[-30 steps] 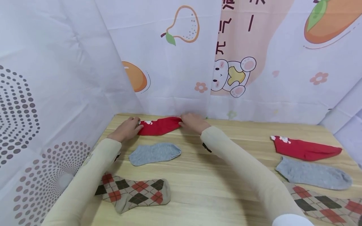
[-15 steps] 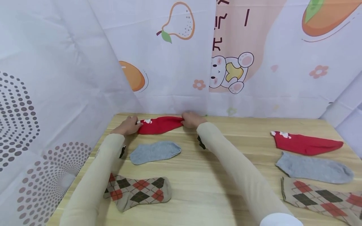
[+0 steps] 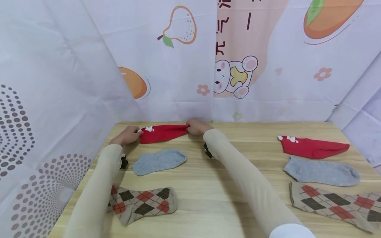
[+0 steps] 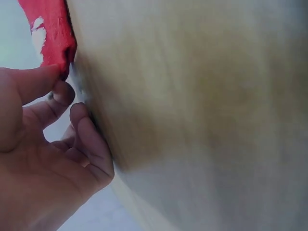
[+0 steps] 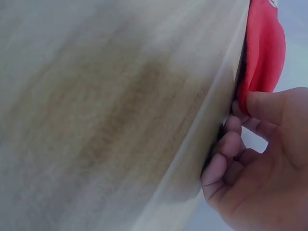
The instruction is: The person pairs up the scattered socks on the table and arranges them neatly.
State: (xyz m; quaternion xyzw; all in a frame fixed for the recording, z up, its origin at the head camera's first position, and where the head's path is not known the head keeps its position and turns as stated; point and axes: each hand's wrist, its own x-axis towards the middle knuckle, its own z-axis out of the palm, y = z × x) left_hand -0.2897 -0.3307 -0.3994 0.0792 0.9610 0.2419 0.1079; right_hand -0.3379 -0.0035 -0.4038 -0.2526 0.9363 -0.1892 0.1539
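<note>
A red sock [image 3: 163, 133] with a white patterned cuff lies stretched sideways near the table's back edge. My left hand [image 3: 127, 135] pinches its cuff end between thumb and forefinger, plainly seen in the left wrist view, where the sock [image 4: 55, 36] enters at top left. At the other end my right hand [image 3: 197, 127] pinches the toe; the right wrist view shows the thumb pressing the red fabric [image 5: 264, 53] against the fingers. Just in front of this sock lies a grey ankle sock [image 3: 159, 162]. An argyle sock [image 3: 146, 202] lies nearer, its cuff partly hidden by my left sleeve.
On the right side of the wooden table [image 3: 208, 185] lie a second red sock [image 3: 314, 147], a second grey sock [image 3: 322, 171] and a second argyle sock [image 3: 336, 201], one before another. A printed white curtain [image 3: 166, 82] hangs right behind the table's back edge.
The hands keep hold of both ends of the red sock, which now lies a little straighter and flatter. The head view has shifted slightly; the other socks stay in place on the table.
</note>
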